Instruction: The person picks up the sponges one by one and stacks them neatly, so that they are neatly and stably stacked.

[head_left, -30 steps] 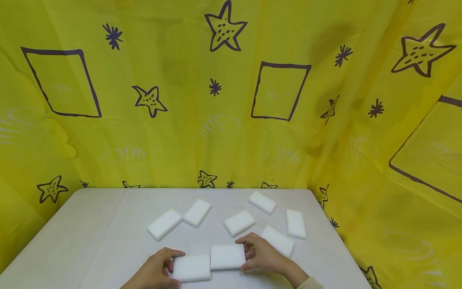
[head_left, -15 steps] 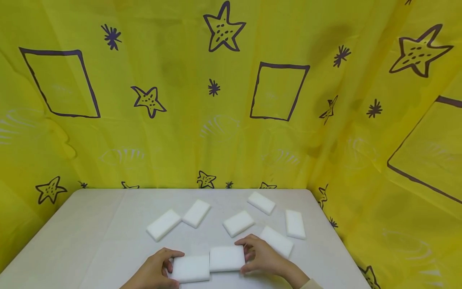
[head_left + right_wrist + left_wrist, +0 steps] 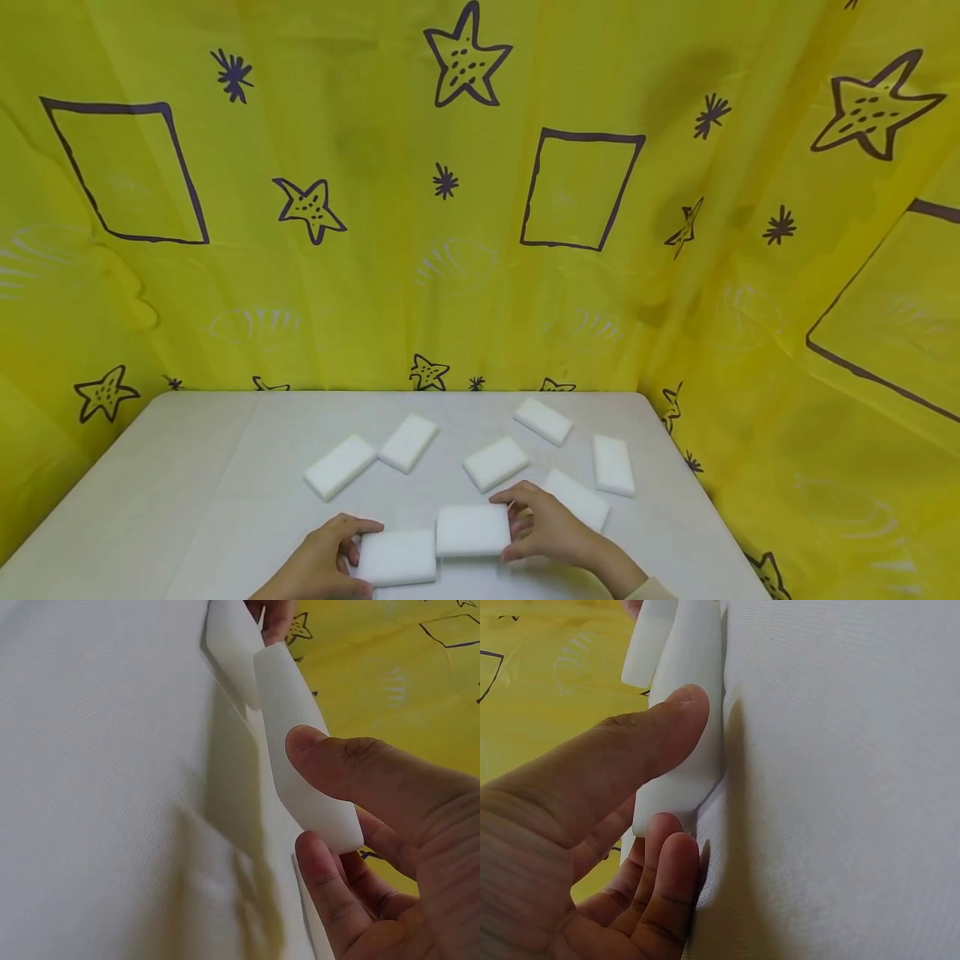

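My left hand (image 3: 326, 560) grips the left end of a white sponge block (image 3: 397, 557) near the front of the table, thumb on the near side. In the left wrist view that sponge (image 3: 690, 742) lies on or very close to the cloth. My right hand (image 3: 549, 529) pinches a second white sponge (image 3: 472, 530) by its right end. The right wrist view has this sponge (image 3: 300, 727) lifted off the cloth, with a shadow beneath. The two sponges are side by side, the right one slightly higher and farther back.
Several more white sponges lie scattered behind the hands, among them one at the left (image 3: 341, 467), one at the back right (image 3: 543, 422) and one partly behind the right hand (image 3: 577, 498). A yellow patterned curtain (image 3: 375, 275) hangs around the pale table (image 3: 187, 492).
Over the last half second my right hand has raised its sponge a little. My left hand and its sponge have stayed almost still.
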Demonstrator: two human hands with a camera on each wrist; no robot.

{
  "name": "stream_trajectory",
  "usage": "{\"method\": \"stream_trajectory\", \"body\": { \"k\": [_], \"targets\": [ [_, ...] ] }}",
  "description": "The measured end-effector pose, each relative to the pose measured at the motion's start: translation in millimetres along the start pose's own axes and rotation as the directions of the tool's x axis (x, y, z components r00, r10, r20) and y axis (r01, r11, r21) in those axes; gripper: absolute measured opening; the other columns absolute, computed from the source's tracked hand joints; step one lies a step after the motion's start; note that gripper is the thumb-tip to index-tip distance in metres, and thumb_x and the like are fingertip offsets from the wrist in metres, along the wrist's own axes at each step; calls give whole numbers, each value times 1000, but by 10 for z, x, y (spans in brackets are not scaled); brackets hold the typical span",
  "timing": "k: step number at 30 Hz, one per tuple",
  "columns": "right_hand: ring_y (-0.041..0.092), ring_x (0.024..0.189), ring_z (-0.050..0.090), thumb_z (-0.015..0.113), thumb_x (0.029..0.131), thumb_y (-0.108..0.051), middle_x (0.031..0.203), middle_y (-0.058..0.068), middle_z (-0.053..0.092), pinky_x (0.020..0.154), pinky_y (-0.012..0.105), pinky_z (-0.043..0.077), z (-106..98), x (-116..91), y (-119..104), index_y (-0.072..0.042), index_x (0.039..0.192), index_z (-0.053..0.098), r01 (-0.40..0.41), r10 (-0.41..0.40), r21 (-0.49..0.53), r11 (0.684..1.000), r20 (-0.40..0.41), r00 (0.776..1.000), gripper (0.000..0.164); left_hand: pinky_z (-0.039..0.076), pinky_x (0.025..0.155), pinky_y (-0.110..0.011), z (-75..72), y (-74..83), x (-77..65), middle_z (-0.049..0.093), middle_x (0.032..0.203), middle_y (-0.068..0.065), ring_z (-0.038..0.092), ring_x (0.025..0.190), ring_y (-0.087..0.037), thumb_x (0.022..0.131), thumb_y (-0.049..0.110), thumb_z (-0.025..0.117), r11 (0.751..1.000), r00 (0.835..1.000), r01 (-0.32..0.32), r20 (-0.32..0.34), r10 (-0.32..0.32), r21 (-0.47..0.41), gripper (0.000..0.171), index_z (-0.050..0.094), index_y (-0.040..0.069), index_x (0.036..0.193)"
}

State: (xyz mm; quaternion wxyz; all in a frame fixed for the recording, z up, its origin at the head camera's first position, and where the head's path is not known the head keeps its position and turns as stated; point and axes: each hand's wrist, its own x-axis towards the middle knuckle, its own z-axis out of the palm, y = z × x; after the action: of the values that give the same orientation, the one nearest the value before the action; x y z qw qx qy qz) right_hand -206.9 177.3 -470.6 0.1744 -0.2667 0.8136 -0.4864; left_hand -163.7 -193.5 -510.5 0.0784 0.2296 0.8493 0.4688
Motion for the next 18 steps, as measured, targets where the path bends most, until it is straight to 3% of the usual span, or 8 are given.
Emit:
{"method": "stream_trajectory", "body": {
  "k": [10,18],
  "targets": [
    [13,89,61,87,72,-8,108,7,49,83,26,55,36,21,-48,-2,129,58,3,-3,36,999,12,1000,64,45,60,-20,1,-10,7,49,90,0,46,67,0,69,21,89,1000,1000,-12,-3,12,11,68,59,2,128],
    [14,91,60,87,72,-9,109,8,49,84,26,55,56,32,-77,1,130,57,25,-25,32,999,16,1000,66,46,61,-21,4,13,21,50,91,0,48,67,-1,69,25,89,1000,1000,17,-4,-17,-4,69,59,5,128]
  ]
}}
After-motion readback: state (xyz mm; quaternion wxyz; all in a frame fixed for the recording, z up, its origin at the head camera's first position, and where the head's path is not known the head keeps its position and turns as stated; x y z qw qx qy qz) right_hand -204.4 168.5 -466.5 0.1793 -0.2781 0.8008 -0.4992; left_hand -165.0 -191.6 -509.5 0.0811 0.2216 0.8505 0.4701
